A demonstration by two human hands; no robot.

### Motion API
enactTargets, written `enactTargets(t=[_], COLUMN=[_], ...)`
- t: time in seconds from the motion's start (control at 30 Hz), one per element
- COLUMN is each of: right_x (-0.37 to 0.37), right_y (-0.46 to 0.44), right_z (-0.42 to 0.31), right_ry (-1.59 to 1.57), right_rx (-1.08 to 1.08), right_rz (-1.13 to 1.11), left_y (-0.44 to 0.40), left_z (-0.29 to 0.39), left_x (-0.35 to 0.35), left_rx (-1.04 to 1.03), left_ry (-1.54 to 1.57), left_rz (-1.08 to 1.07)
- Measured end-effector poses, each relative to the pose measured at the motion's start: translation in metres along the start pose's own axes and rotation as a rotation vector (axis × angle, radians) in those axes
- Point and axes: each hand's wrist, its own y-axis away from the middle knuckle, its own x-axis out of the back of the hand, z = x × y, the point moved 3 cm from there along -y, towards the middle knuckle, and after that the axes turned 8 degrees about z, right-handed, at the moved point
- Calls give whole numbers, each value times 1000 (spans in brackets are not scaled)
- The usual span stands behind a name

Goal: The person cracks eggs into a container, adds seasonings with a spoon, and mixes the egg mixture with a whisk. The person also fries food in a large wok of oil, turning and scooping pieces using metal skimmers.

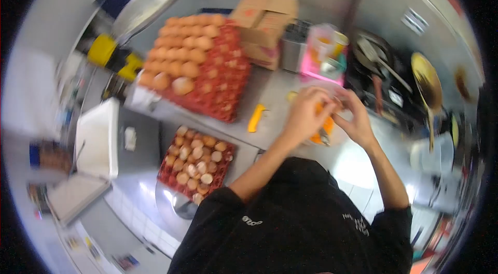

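Observation:
My left hand [308,113] and my right hand [355,118] are close together over a clear container [324,131] with orange yolk in it. The fingers of both hands are bent around something small between them, which blur and the fingers hide. To the left, a red egg tray [225,74] bears rows of brown eggs [181,48] on its left side, while its right side shows bare cells. Nearer my body, another red tray [166,173] is heaped with cracked eggshells [194,160]. An orange-yellow object [255,118] lies on the counter between the upper tray and my left hand.
Behind the container stand a pink basket [309,69] with cups and an opened cardboard box [267,20]. Pans [376,48] rest on the black stove [394,97] at the right. A white open-topped bin [96,136] is at the left.

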Motion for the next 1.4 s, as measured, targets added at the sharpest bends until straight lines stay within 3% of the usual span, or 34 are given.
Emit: enactTargets(t=[0.07,0.2,0.27,0.33,0.4,0.47,0.5,0.57,0.63,0.7,0.73,0.8,0.93,1.07,1.13,1.2,1.3,1.4], right_x=[-12,-45,-71,-110,-145,-192,-216,-259,-287,-315,-321,-326,-364,-422,-443,-449,-443,-421], right_y=[-7,-40,-60,-91,-117,-136,-146,-159,-165,-173,-172,-166,-180,-195,-199,-197,-199,-210], right_z=[-6,-48,-79,-124,-171,-212,-226,-249,-260,-250,-246,-245,-263,-274,-276,-278,-283,-288], right_ry=[-176,-327,-384,-302,-13,-69,-71,-78,8,166,168,247,215,484,706,667,597,488], right_rx=[-133,-130,-162,39,246,457,472,730,744,775,784,903,930,966,861,816,766,758], right_rz=[-76,-172,-222,-339,-378,-333,-341,-312,-336,-351,-360,-226,-213,-213,-327,-309,-237,-135], left_y=[1,-9,-6,-12,-20,-17,-17,-13,-10,-1,4,16,19,-6,-19,-26,-31,-31], left_z=[0,31,31,31,37,31,33,32,25,8,4,-11,-68,-109,-112,-107,-107,-109], left_x=[7,60,97,146,199,245,271,312,345,367,375,393,453,487,492,499,502,500], left_rx=[218,125,200,121,-6,157,136,221,262,117,119,325,276,202,391,342,466,353], left_ry=[174,257,331,169,-63,15,-117,-104,-105,-515,-516,-327,-572,-751,-660,-640,-603,-636], left_rz=[-44,79,260,329,463,581,612,579,587,482,495,607,670,406,227,202,104,114])
